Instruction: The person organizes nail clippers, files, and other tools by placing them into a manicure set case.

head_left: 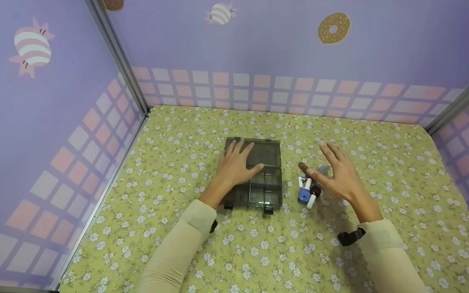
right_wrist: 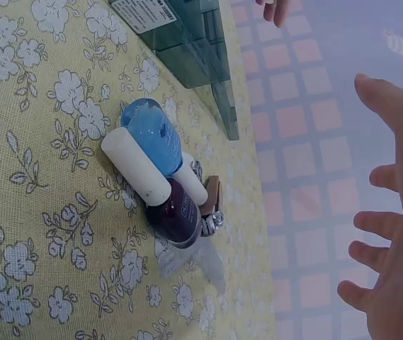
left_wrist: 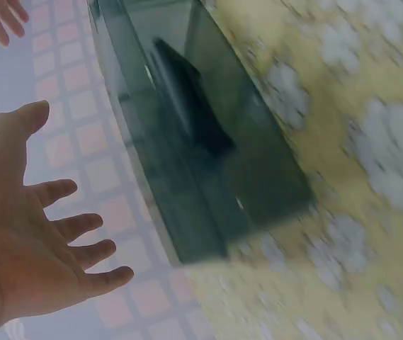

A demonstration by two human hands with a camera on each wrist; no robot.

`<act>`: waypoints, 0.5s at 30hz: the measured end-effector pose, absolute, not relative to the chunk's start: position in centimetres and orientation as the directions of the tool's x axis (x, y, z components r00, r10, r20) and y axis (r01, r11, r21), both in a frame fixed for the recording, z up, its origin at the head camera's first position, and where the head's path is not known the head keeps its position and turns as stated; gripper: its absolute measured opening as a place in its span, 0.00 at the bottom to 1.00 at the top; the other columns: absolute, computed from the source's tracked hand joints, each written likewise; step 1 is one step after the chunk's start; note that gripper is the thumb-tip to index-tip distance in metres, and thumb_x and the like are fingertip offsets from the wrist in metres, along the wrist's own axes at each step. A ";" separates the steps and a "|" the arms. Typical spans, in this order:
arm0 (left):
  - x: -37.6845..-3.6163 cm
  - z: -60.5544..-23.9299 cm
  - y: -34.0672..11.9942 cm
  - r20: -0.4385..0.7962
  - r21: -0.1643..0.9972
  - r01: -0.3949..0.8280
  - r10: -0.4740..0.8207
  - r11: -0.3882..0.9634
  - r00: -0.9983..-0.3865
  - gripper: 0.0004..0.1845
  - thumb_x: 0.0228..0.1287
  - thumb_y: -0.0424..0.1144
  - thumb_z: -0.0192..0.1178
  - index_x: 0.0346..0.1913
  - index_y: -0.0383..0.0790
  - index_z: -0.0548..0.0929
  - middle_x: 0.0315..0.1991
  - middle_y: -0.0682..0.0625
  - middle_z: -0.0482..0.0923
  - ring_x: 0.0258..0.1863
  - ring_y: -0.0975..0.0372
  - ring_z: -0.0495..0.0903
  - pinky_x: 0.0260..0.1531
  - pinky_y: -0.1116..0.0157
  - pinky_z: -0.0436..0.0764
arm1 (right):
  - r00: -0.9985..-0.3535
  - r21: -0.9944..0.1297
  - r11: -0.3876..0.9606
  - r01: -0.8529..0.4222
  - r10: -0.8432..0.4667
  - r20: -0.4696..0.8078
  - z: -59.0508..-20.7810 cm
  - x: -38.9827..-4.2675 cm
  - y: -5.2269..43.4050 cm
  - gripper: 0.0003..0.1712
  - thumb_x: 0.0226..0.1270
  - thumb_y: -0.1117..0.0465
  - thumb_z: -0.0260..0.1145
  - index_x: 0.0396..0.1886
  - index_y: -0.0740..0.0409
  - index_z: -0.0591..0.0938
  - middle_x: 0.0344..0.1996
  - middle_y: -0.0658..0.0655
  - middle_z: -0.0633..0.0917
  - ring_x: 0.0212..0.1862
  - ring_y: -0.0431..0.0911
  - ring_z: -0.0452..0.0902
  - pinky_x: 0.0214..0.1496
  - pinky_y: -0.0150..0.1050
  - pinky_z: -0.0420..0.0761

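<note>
A dark see-through compartment box (head_left: 266, 153) lies on the cloth. My left hand (head_left: 234, 166) is over its left part, fingers spread and holding nothing. In the left wrist view a dark latch (left_wrist: 187, 99) shows on the box's side. My right hand (head_left: 342, 175), also spread and holding nothing, hovers just right of a small pile. That pile has a blue nail polish bottle (right_wrist: 153, 133) and a dark purple nail polish bottle (right_wrist: 180, 216), both with white caps. Behind them lie a brown piece (right_wrist: 212, 195), small silvery items (right_wrist: 212, 223) and a clear plastic piece (right_wrist: 201, 265).
A yellow floral cloth (head_left: 255, 248) covers the table. Purple panels (head_left: 267, 44) with pink and white squares stand behind and at both sides, joined by metal posts (head_left: 120, 53). A white printed label (right_wrist: 143, 13) is on the box.
</note>
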State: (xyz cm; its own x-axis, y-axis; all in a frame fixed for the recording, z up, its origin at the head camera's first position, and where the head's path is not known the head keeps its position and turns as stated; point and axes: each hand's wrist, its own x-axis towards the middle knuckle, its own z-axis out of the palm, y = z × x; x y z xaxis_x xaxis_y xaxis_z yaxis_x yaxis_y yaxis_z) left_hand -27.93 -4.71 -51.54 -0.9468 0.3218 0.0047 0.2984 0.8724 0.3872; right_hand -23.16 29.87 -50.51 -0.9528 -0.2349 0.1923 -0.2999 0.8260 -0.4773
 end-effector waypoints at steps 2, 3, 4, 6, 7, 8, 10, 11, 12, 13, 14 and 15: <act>-27.9 -51.8 -5.7 0.001 0.400 0.286 0.312 0.871 -0.950 0.45 0.75 0.70 0.54 0.86 0.54 0.57 0.86 0.44 0.48 0.85 0.45 0.46 0.78 0.37 0.55 | -0.956 -0.504 0.813 -0.291 -0.227 0.185 -50.7 -23.3 29.7 0.51 0.75 0.35 0.65 0.88 0.48 0.56 0.85 0.62 0.54 0.83 0.70 0.46 0.74 0.81 0.50; -27.9 -51.9 -6.2 -0.002 0.406 0.279 0.306 0.870 -0.952 0.45 0.75 0.70 0.54 0.86 0.54 0.57 0.86 0.43 0.48 0.84 0.45 0.47 0.78 0.37 0.56 | -0.957 -0.515 0.808 -0.288 -0.224 0.185 -50.8 -23.3 29.7 0.51 0.75 0.35 0.65 0.88 0.47 0.56 0.85 0.62 0.55 0.82 0.70 0.47 0.73 0.81 0.51; -27.8 -52.1 -6.8 -0.007 0.414 0.273 0.302 0.869 -0.953 0.45 0.75 0.69 0.55 0.86 0.54 0.57 0.86 0.43 0.49 0.84 0.45 0.48 0.78 0.37 0.57 | -0.958 -0.524 0.802 -0.285 -0.220 0.184 -50.9 -23.4 29.6 0.51 0.75 0.35 0.66 0.88 0.48 0.57 0.84 0.62 0.56 0.82 0.70 0.48 0.73 0.81 0.52; -27.7 -52.3 -7.8 -0.017 0.435 0.263 0.300 0.861 -0.954 0.45 0.76 0.68 0.56 0.86 0.53 0.57 0.86 0.43 0.49 0.84 0.45 0.49 0.77 0.36 0.57 | -0.961 -0.546 0.791 -0.275 -0.208 0.183 -51.3 -23.6 29.6 0.50 0.75 0.35 0.66 0.87 0.49 0.58 0.83 0.63 0.57 0.81 0.70 0.50 0.72 0.81 0.54; -27.7 -52.4 -8.3 -0.019 0.448 0.260 0.300 0.855 -0.954 0.45 0.76 0.68 0.57 0.86 0.52 0.57 0.86 0.42 0.49 0.84 0.45 0.50 0.77 0.37 0.57 | -0.962 -0.557 0.786 -0.270 -0.202 0.182 -51.6 -23.8 29.6 0.50 0.75 0.35 0.65 0.87 0.49 0.59 0.83 0.64 0.58 0.81 0.70 0.51 0.72 0.80 0.55; -27.7 -52.5 -8.8 -0.022 0.461 0.257 0.300 0.849 -0.954 0.45 0.76 0.67 0.57 0.86 0.52 0.57 0.85 0.42 0.50 0.83 0.45 0.51 0.77 0.37 0.58 | -0.965 -0.569 0.779 -0.262 -0.194 0.179 -51.8 -23.9 29.7 0.49 0.76 0.36 0.65 0.87 0.50 0.60 0.82 0.65 0.59 0.80 0.70 0.52 0.71 0.80 0.56; -27.6 -52.7 -9.7 -0.027 0.495 0.247 0.299 0.833 -0.954 0.45 0.76 0.66 0.58 0.86 0.49 0.57 0.85 0.41 0.50 0.83 0.44 0.52 0.77 0.37 0.59 | -0.970 -0.601 0.762 -0.242 -0.178 0.165 -52.4 -24.1 29.7 0.48 0.76 0.36 0.65 0.86 0.51 0.61 0.81 0.66 0.61 0.79 0.70 0.56 0.70 0.80 0.59; -27.5 -52.8 -10.1 -0.030 0.516 0.239 0.297 0.822 -0.954 0.45 0.76 0.65 0.59 0.86 0.48 0.57 0.85 0.40 0.51 0.83 0.43 0.52 0.77 0.37 0.59 | -0.974 -0.618 0.752 -0.228 -0.170 0.153 -52.7 -24.2 29.7 0.48 0.76 0.35 0.65 0.86 0.51 0.62 0.80 0.66 0.62 0.78 0.70 0.58 0.69 0.79 0.62; -27.5 -52.9 -10.5 -0.035 0.537 0.231 0.295 0.811 -0.955 0.45 0.76 0.64 0.59 0.86 0.48 0.57 0.85 0.40 0.51 0.83 0.43 0.52 0.77 0.37 0.60 | -0.977 -0.633 0.744 -0.214 -0.162 0.139 -52.9 -24.3 29.7 0.48 0.76 0.34 0.65 0.85 0.50 0.62 0.80 0.66 0.63 0.76 0.71 0.60 0.68 0.78 0.64; -27.4 -53.0 -10.9 -0.038 0.561 0.223 0.294 0.797 -0.955 0.45 0.77 0.63 0.60 0.86 0.46 0.58 0.84 0.39 0.52 0.82 0.42 0.53 0.76 0.37 0.61 | -0.980 -0.649 0.734 -0.198 -0.156 0.122 -53.2 -24.4 29.6 0.48 0.75 0.33 0.64 0.85 0.50 0.62 0.79 0.66 0.64 0.75 0.71 0.62 0.67 0.78 0.67; -27.4 -53.1 -11.3 -0.043 0.587 0.212 0.292 0.781 -0.956 0.45 0.77 0.62 0.60 0.86 0.45 0.57 0.84 0.39 0.52 0.82 0.42 0.54 0.76 0.37 0.62 | -0.982 -0.662 0.726 -0.185 -0.152 0.107 -53.5 -24.5 29.6 0.49 0.75 0.32 0.64 0.85 0.50 0.63 0.78 0.66 0.65 0.74 0.71 0.64 0.66 0.76 0.69; -27.3 -53.2 -11.6 -0.047 0.616 0.200 0.289 0.762 -0.956 0.45 0.77 0.61 0.61 0.86 0.45 0.57 0.84 0.39 0.52 0.82 0.42 0.55 0.75 0.37 0.63 | -0.984 -0.677 0.714 -0.176 -0.151 0.097 -53.8 -24.7 29.5 0.49 0.75 0.32 0.64 0.85 0.50 0.63 0.77 0.66 0.66 0.73 0.71 0.65 0.66 0.75 0.70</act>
State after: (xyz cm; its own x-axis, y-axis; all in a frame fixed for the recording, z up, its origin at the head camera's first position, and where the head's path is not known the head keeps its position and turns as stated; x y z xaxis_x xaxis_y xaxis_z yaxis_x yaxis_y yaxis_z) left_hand -27.29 -11.60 -53.23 -0.9560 0.2894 -0.0470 0.2004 0.7620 0.6158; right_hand -24.66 29.54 -53.76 -0.9839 -0.1506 0.0966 -0.1759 0.7143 -0.6773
